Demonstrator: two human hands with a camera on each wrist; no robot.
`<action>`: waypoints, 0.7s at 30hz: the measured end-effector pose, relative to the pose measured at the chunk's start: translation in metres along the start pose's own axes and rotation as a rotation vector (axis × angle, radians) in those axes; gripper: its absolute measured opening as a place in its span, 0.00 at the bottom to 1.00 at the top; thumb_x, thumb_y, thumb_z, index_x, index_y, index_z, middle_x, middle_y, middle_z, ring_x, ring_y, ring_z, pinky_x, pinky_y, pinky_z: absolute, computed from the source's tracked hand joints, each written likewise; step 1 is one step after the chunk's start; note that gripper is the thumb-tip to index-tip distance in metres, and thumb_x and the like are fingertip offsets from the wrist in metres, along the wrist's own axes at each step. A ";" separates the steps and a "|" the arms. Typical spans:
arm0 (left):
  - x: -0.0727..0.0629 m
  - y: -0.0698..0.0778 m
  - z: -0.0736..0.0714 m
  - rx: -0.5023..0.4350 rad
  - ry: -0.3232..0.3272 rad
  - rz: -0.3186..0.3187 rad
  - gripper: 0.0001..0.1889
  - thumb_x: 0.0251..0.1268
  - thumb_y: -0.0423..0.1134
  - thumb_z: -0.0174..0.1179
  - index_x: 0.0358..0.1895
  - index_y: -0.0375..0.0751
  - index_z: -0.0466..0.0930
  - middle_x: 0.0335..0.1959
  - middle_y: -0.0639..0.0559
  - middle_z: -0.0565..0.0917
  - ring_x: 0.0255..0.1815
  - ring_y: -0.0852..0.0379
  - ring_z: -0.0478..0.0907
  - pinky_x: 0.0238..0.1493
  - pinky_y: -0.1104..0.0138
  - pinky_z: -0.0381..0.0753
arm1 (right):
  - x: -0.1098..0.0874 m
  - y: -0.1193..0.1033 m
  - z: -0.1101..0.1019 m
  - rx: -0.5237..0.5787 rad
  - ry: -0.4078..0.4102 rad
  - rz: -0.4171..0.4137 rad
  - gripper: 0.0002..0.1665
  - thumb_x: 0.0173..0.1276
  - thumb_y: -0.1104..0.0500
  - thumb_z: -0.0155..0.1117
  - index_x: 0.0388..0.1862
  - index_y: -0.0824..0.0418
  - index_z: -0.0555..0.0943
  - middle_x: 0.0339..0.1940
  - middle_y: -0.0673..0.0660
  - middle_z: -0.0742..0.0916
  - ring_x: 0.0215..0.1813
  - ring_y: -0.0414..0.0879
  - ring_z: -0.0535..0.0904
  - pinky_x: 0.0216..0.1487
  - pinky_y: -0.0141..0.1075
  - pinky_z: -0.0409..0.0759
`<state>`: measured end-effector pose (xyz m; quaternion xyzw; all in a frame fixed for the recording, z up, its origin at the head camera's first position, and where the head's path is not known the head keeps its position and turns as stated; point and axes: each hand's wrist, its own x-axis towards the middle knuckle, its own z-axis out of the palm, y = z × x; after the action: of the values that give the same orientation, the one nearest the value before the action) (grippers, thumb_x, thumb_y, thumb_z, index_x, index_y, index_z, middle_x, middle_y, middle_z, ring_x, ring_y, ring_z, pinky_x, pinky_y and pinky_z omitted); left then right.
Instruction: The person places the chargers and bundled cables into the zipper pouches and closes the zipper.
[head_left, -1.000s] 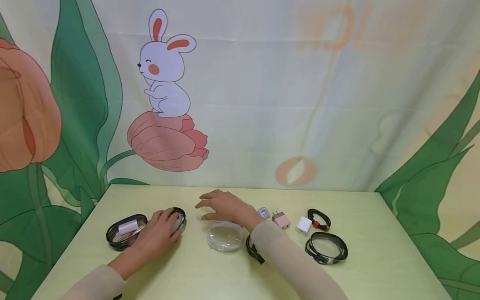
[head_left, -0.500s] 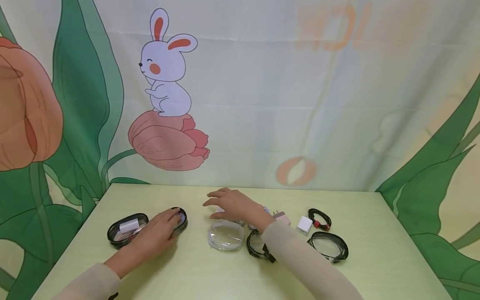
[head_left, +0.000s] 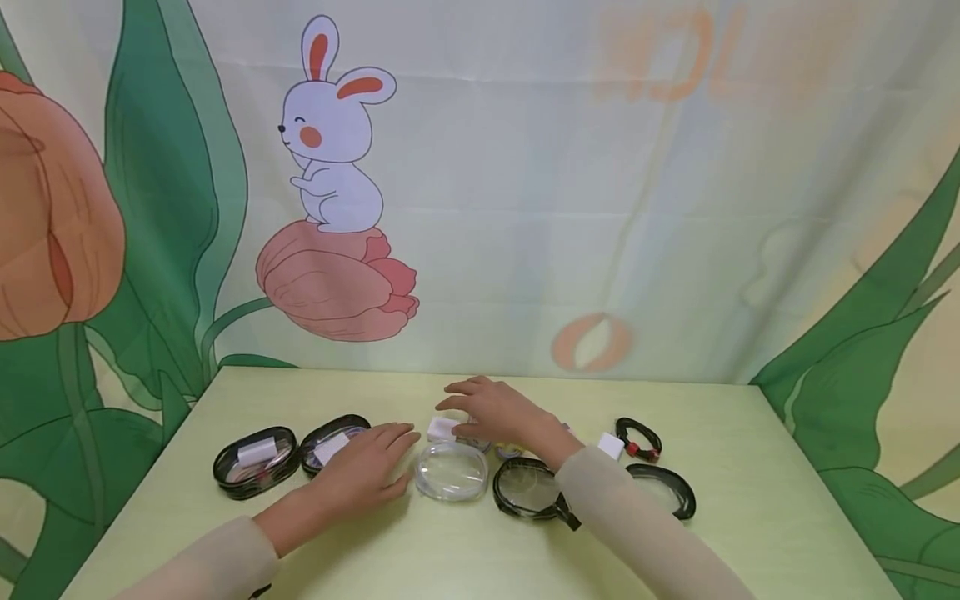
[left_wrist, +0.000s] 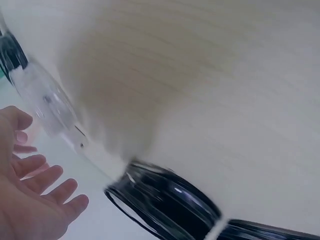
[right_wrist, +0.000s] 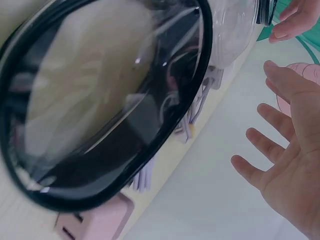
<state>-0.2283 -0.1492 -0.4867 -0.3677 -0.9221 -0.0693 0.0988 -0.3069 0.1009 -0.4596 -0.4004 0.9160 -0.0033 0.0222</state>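
Clear case (head_left: 452, 473) sits on the table (head_left: 405, 550) near the middle, between two cases with black rims, and the pale tabletop shows through its transparent lid. The left hand (head_left: 366, 468) is just beside it, the fingers extended and slightly apart. The right hand (head_left: 497, 412) hovers beyond and to the right of it, the fingers spread and gently bent. A white charger (head_left: 442, 429) lies just beyond the clear case, under the right hand's thumb side; whether the thumb touches it, I cannot tell.

The far-left black case (head_left: 258, 486) holds a white block (head_left: 257, 451) resting on other small contents, some reddish. The neighbouring black case (head_left: 307, 457), partly covered by the left hand, also has a white piece (head_left: 332, 447) inside; the rest of its contents are hard to make out.

Right of the clear case stands a round black case (head_left: 525, 485) with a see-through window and a black strap (head_left: 567, 514). Another black case (head_left: 684, 496) is partly hidden behind the right sleeve (head_left: 637, 517). Beyond it, a white plug (head_left: 610, 446) lies beside a coiled black cable (head_left: 637, 439) with red parts. The right wrist view also shows a pink charger (right_wrist: 100, 217).
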 end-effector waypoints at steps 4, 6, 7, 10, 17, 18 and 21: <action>0.010 0.011 0.005 -0.017 -0.025 0.032 0.32 0.67 0.49 0.65 0.67 0.31 0.73 0.66 0.37 0.76 0.66 0.39 0.73 0.67 0.48 0.73 | -0.010 0.007 0.002 0.020 0.002 0.032 0.27 0.75 0.48 0.64 0.71 0.47 0.76 0.76 0.53 0.73 0.76 0.53 0.67 0.70 0.49 0.72; 0.015 0.015 0.008 -0.021 -0.057 0.034 0.35 0.67 0.52 0.65 0.69 0.33 0.71 0.67 0.38 0.75 0.67 0.39 0.72 0.66 0.48 0.74 | -0.015 0.010 0.004 0.016 0.004 0.040 0.26 0.75 0.49 0.64 0.71 0.47 0.77 0.76 0.53 0.73 0.75 0.53 0.68 0.69 0.50 0.73; 0.017 0.016 0.010 -0.021 -0.073 0.038 0.36 0.67 0.54 0.65 0.70 0.34 0.70 0.68 0.38 0.74 0.68 0.39 0.72 0.65 0.48 0.74 | -0.017 0.011 0.004 0.015 0.006 0.042 0.26 0.75 0.50 0.64 0.71 0.47 0.77 0.75 0.54 0.74 0.75 0.53 0.68 0.68 0.50 0.74; 0.022 0.020 0.014 -0.024 -0.119 0.044 0.39 0.66 0.56 0.66 0.72 0.35 0.68 0.69 0.39 0.73 0.68 0.39 0.71 0.63 0.47 0.76 | -0.023 0.014 0.003 0.037 0.011 0.041 0.26 0.75 0.52 0.65 0.70 0.49 0.78 0.74 0.55 0.75 0.74 0.55 0.69 0.67 0.51 0.75; 0.026 0.025 0.017 -0.039 -0.135 0.042 0.39 0.64 0.54 0.69 0.73 0.37 0.68 0.68 0.41 0.74 0.67 0.41 0.72 0.61 0.48 0.78 | -0.033 0.025 0.003 0.099 0.000 0.065 0.25 0.75 0.56 0.65 0.69 0.51 0.78 0.74 0.56 0.75 0.75 0.57 0.68 0.70 0.52 0.71; 0.026 0.024 0.016 -0.044 -0.135 0.044 0.39 0.64 0.53 0.69 0.73 0.37 0.68 0.68 0.41 0.74 0.67 0.41 0.72 0.61 0.47 0.78 | -0.034 0.026 0.004 0.102 -0.003 0.072 0.25 0.75 0.56 0.65 0.69 0.51 0.78 0.74 0.56 0.75 0.75 0.57 0.68 0.70 0.52 0.71; 0.025 0.023 0.014 -0.046 -0.141 0.058 0.38 0.62 0.49 0.69 0.73 0.36 0.68 0.69 0.41 0.74 0.67 0.41 0.72 0.61 0.47 0.77 | -0.035 0.030 0.007 0.104 -0.014 0.093 0.25 0.75 0.56 0.65 0.69 0.50 0.78 0.75 0.55 0.74 0.75 0.57 0.68 0.69 0.55 0.71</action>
<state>-0.2326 -0.1132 -0.4931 -0.4002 -0.9139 -0.0614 0.0273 -0.3044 0.1470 -0.4663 -0.3557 0.9321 -0.0473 0.0496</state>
